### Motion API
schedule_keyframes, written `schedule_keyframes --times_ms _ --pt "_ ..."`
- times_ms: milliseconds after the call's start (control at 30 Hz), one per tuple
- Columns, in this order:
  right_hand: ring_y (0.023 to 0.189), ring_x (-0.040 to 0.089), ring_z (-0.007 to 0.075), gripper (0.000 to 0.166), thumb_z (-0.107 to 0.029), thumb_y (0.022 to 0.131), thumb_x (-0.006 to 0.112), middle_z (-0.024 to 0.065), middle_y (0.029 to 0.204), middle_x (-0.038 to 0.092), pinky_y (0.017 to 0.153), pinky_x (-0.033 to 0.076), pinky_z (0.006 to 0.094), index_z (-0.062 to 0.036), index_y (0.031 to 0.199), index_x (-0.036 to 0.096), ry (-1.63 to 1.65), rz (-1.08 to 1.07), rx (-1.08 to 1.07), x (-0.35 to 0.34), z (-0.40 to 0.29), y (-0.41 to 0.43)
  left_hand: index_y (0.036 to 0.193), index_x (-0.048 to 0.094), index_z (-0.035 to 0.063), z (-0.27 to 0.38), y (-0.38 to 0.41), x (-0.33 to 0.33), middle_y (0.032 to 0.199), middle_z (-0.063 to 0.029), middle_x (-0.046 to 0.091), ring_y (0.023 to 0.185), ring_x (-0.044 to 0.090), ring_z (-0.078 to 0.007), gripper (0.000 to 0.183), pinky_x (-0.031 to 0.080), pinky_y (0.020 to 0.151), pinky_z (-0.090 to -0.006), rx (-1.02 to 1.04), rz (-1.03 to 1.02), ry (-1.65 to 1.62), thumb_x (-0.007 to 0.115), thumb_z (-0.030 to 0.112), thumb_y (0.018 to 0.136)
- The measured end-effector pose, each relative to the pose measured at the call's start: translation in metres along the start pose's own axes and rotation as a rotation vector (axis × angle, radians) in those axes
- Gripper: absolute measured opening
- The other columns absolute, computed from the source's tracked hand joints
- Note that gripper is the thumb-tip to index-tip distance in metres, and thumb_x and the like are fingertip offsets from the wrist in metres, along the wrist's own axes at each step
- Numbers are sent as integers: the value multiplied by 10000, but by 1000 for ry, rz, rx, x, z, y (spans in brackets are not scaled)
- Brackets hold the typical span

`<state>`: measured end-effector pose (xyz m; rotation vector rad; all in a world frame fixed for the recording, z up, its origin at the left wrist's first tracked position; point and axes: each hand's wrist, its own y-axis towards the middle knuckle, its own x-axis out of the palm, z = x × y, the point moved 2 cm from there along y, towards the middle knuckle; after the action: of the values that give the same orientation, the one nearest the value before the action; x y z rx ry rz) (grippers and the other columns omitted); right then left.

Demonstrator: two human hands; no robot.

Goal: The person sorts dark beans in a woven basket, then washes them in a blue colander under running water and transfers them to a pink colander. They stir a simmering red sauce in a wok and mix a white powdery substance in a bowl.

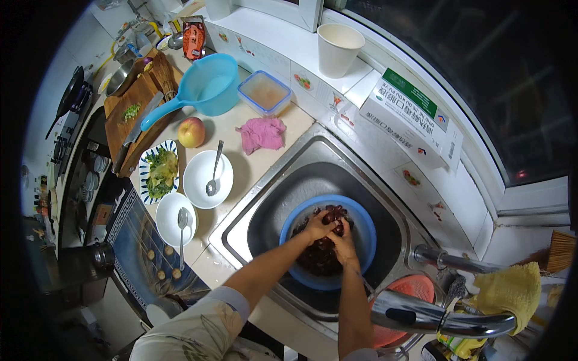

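A blue plastic basin (371, 225) sits inside the stainless steel sink (325, 173). Many small dark red fruits (321, 259), perhaps jujubes or cherries, lie in it, seemingly in water. My left hand (317, 226) and my right hand (344, 242) meet over the upper part of the basin. Between them they cup a clump of the fruits, some showing above the fingers. Both forearms reach in from below, and the fruits under my palms are hidden.
A chrome faucet (406, 311) crosses over a red colander (417, 289) at right, with a yellow cloth (510, 289) on it. Left of the sink are white bowls (196, 198) with spoons, a pink cloth (262, 134), a blue dipper (212, 85) and a knife (135, 131) on a cutting board (115, 115).
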<state>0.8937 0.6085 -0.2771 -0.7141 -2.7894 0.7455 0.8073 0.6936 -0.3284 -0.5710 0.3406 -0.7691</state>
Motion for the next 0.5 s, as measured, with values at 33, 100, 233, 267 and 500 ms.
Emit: schedule_keyframes --times_ms 33,100,233,267,500 --pt "1097 491 304 664 -142 716 711 186 1215 480 912 407 364 -59 1297 401 -51 -33 47 -5 -15 -11 1280 449 155 17 -5 -6 1264 -211 421 1204 381 -392 613 331 1011 -378 -1 -81 -115 670 350 742" --pt "1099 493 291 638 -150 737 699 172 1224 483 915 406 358 -47 1295 407 -249 -53 -33 -24 -27 -17 1276 439 179 37 -31 -17 1326 -200 322 1185 399 -393 619 339 1000 -397 43 -25 275 684 336 729" --pt "1153 451 307 670 -276 771 687 169 1266 461 956 368 377 -4 1305 386 -575 166 -101 -49 -13 -36 1318 383 167 3 -34 -29 1320 -211 371 1222 369 -381 701 324 1009 -399 -71 192 270 646 458 737" --pt "1163 441 316 683 -303 773 685 176 1268 457 964 358 381 7 1302 384 -488 229 -103 -47 12 -27 1329 369 164 -11 -26 -26 1325 -212 376 1233 361 -374 723 322 1010 -398 -115 219 201 637 485 739" --pt "1124 477 281 630 -302 779 678 136 1236 459 836 479 417 -102 1304 393 344 33 270 -14 -11 -34 1339 369 151 34 -59 -11 1306 -180 439 1212 411 -320 702 348 983 -383 -391 -43 -210 640 459 769"
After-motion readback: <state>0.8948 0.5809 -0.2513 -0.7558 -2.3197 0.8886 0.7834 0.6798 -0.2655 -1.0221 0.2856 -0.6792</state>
